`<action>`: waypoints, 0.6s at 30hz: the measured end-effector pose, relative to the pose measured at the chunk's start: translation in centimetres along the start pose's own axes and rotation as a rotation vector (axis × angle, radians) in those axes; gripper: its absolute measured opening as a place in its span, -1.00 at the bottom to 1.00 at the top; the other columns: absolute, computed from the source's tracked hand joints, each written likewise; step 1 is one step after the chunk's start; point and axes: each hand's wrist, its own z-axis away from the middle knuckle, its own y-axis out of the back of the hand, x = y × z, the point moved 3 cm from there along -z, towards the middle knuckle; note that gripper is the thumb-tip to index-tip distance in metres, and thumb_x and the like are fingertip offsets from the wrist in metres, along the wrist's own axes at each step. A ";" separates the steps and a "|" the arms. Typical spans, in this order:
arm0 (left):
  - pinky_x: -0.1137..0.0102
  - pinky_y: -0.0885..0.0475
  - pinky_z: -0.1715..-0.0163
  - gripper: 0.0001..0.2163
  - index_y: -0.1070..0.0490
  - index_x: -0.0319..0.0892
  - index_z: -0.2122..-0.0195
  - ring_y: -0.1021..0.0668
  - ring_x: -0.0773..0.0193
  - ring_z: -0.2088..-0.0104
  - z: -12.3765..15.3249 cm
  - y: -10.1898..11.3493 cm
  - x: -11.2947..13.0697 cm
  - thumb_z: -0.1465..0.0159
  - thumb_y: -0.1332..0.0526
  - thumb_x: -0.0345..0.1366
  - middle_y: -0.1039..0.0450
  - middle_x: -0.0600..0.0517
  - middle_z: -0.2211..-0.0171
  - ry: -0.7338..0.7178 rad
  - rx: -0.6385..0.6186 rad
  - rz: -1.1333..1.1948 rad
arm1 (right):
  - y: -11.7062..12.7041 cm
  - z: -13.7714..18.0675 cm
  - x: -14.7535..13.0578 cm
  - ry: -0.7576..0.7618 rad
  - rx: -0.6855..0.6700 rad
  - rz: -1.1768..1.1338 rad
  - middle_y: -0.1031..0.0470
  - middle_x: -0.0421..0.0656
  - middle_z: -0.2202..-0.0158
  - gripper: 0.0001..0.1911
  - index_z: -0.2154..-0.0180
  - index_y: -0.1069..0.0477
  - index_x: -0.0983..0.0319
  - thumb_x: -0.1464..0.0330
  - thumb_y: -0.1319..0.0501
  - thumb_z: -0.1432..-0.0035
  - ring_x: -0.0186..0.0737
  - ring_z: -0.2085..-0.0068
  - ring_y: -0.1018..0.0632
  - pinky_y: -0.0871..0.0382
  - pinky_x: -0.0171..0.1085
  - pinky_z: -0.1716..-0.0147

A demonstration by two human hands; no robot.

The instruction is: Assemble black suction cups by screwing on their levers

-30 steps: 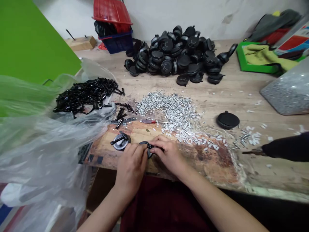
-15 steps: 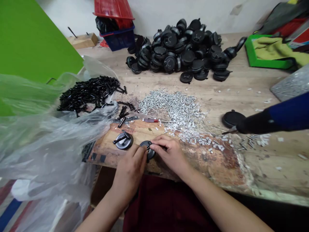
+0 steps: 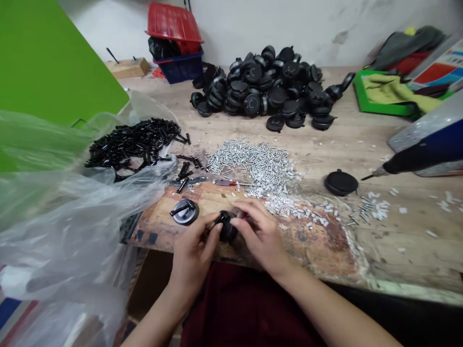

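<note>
At the front edge of the worn board, a black suction cup base (image 3: pixel 227 227) is held between both my hands. My left hand (image 3: pixel 195 243) pinches its left side with thumb and fingers. My right hand (image 3: pixel 259 233) is closed at its upper right, with thumb and forefinger against it; fingers hide any small part there. Left of my hands, a second suction cup base (image 3: pixel 185 212) lies on the board, grey face up, a black lever across it. Beyond them lies a screwdriver (image 3: pixel 231 183) with a red handle.
Black levers (image 3: pixel 133 142) are heaped on clear plastic at left. Screws (image 3: pixel 249 156) and small white spacers (image 3: pixel 289 205) spread mid-table. Many black suction cups (image 3: pixel 260 86) pile at the back. A power screwdriver (image 3: pixel 415 156) juts in from the right near a lone black disc (image 3: pixel 341 183).
The base in my hands has turned from its grey face showing to looking mostly black. My left thumb has shifted onto it. The view has shifted, and the power screwdriver appears farther right.
</note>
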 end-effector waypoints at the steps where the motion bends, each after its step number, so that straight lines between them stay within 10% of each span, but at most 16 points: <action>1: 0.49 -0.43 0.39 -0.79 -0.44 -0.12 0.09 -0.56 0.33 0.37 0.2 0.1 0.2 -0.25 -0.19 -0.30 -0.55 0.05 0.27 0.072 0.015 0.119 | 0.3 0.4 -0.6 0.001 0.005 -0.014 -0.40 -0.07 0.04 -0.64 -0.02 -0.36 0.15 0.25 -0.21 -0.18 -0.19 0.07 -0.47 -0.39 -0.17 0.06; 5: 0.47 -0.50 0.32 -0.78 -0.51 -0.12 0.13 -0.60 0.27 0.29 0.8 -0.1 1.1 -0.20 -0.26 -0.27 -0.59 0.04 0.21 0.282 0.037 0.438 | 0.0 2.2 -1.8 -0.091 -0.084 -0.078 -0.27 0.00 -0.13 -0.21 -0.17 -0.14 0.15 0.09 -0.36 0.05 -0.03 -0.13 -0.36 -0.30 -0.05 -0.10; 11: 0.32 -0.48 0.06 -0.81 -0.56 -0.08 0.17 -0.60 0.19 0.14 1.6 -1.2 1.2 -0.17 -0.30 -0.30 -0.60 0.03 0.16 0.344 0.084 0.611 | -0.3 2.9 -2.4 -0.027 -0.037 0.000 -0.41 -0.08 -0.01 -0.36 -0.07 -0.21 0.13 0.25 -0.38 0.03 -0.15 -0.03 -0.47 -0.38 -0.14 -0.05; 18: 0.54 -0.44 0.60 -0.85 -0.58 -0.06 0.24 -0.55 0.37 0.54 2.0 -0.5 1.7 -0.14 -0.31 -0.30 -0.61 0.10 0.38 0.323 0.035 0.494 | 1.6 2.0 -3.4 0.115 -0.209 0.114 -0.46 -0.10 0.04 -0.43 -0.04 -0.25 0.13 0.29 -0.36 0.02 -0.15 0.00 -0.49 -0.40 -0.17 -0.01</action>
